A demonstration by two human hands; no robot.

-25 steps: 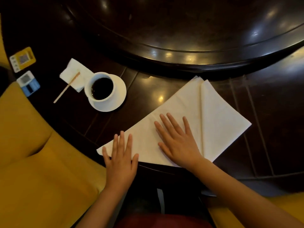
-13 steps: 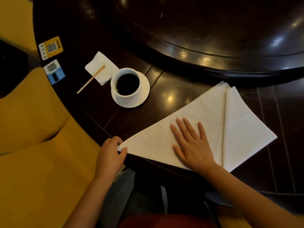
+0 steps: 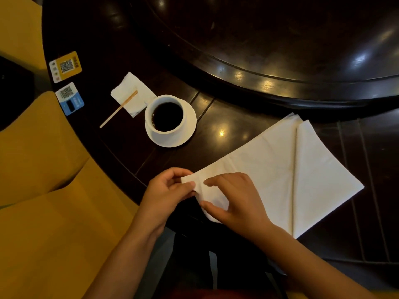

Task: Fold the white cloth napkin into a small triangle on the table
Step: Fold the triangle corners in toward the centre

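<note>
left fingers [image 3: 190, 186]: pinched shut on the napkin's near-left tip, lifting it just off the table edge
right fingers [image 3: 212, 181]: thumb and forefinger closed on the same corner, just beside the left grip; cloth bunches between them
left hand [image 3: 166, 190]: knuckles curled, over the table rim
right hand [image 3: 235, 201]: arched over the napkin's near edge
napkin [image 3: 269, 169]: white cloth, lying flat on the table [image 3: 237, 117] apart from the lifted tip; right flap already folded in, crease running near-to-far
handling: light, soft, no stiffness; likely sags and slips if held at one point, so take it by corners and press creases flat
long axis: from the held tip at near left up to the far-right point; held tip aims at the person
nearby: cup [image 3: 166, 115] of coffee on saucer, well apart to the far left; a wide swing of cloth could reach it
</note>
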